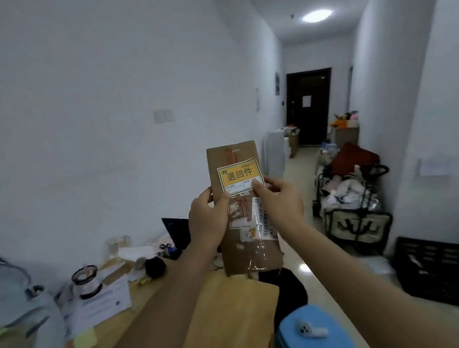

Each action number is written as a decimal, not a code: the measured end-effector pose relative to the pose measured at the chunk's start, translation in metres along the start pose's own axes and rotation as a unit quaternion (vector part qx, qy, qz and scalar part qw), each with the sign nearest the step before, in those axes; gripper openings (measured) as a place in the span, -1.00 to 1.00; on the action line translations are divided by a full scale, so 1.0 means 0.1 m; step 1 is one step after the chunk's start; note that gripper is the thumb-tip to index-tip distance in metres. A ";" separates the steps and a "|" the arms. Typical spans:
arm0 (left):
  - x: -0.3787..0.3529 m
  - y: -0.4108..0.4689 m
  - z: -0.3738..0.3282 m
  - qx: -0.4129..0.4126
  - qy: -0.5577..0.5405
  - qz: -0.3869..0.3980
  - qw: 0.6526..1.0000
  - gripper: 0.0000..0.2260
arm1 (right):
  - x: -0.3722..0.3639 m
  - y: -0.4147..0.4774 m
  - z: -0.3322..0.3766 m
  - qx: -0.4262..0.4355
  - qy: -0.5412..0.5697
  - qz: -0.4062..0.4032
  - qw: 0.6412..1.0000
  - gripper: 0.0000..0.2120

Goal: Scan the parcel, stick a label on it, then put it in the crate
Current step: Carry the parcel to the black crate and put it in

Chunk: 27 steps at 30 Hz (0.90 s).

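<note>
A flat brown cardboard parcel (246, 221) is held upright in the air in front of me, above the desk's right end. My left hand (208, 218) grips its left edge at mid height. A yellow-and-white label (240, 176) with black characters lies on its upper face. My right hand (279, 200) holds the parcel's right edge, with its thumb pressing on the label's lower right corner. Older white stickers and clear tape cover the parcel's lower half. A black slatted crate (441, 271) stands on the floor at the right.
A wooden desk (229, 313) at lower left carries papers, a tape roll (85, 280), sticky notes and a dark laptop (176, 231). A blue stool (310, 333) with a small white device (312, 330) on it stands below. A loaded black trolley (356, 206) and boxes line the corridor.
</note>
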<state>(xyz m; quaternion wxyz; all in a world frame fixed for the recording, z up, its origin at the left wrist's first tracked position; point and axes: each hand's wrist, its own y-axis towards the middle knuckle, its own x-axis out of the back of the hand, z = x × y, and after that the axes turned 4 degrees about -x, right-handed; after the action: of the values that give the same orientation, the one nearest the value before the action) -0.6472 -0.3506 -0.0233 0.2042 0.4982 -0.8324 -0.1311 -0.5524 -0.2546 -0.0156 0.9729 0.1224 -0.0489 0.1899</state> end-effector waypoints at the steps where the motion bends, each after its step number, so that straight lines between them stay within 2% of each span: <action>1: -0.19 -0.07 -0.05 0.009 -0.018 0.026 0.999 -0.75 | 0.22 0.00 -0.05 -0.005 -0.008 -0.020 1.000 -0.70; 8: -1.55 -0.65 -0.64 0.004 -0.112 0.218 0.970 -0.93 | 1.86 -0.19 -0.26 -0.034 -0.066 -0.201 0.977 -0.66; 10: -1.91 -0.85 -0.79 0.001 -0.133 0.263 0.955 -0.93 | 2.29 -0.27 -0.32 -0.042 -0.077 -0.243 0.966 -0.64; 12: -2.23 -1.05 -0.93 -0.006 -0.152 0.298 0.942 -0.85 | 2.67 -0.33 -0.39 -0.047 -0.086 -0.275 0.957 -0.61; 14: -2.54 -1.25 -1.04 -0.008 -0.166 0.325 0.931 -0.87 | 3.02 -0.38 -0.46 -0.050 -0.095 -0.304 0.947 -0.59; 16: -2.81 -1.43 -1.14 -0.011 -0.172 0.348 0.921 -0.92 | 3.33 -0.41 -0.54 -0.054 -0.094 -0.326 0.939 -0.58; 19: -3.20 -1.61 -1.30 -0.020 -0.175 0.367 0.913 -0.88 | 3.78 -0.37 -0.68 -0.062 -0.085 -0.335 0.936 -0.58; 22: -3.59 -1.75 -1.46 -0.018 -0.170 0.361 0.917 -0.79 | 4.21 -0.26 -0.78 -0.069 -0.079 -0.332 0.937 -0.60; 27: -4.21 -1.96 -1.68 -0.007 -0.163 0.346 0.924 -0.80 | 4.89 -0.04 -0.95 -0.068 -0.080 -0.308 0.945 -0.55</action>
<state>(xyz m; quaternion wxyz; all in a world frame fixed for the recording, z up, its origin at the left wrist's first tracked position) -0.2388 -0.0731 -0.0457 0.1013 0.1496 -0.9739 -0.1376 -0.0947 -0.0589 -0.0391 0.9828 0.0796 -0.0991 -0.1336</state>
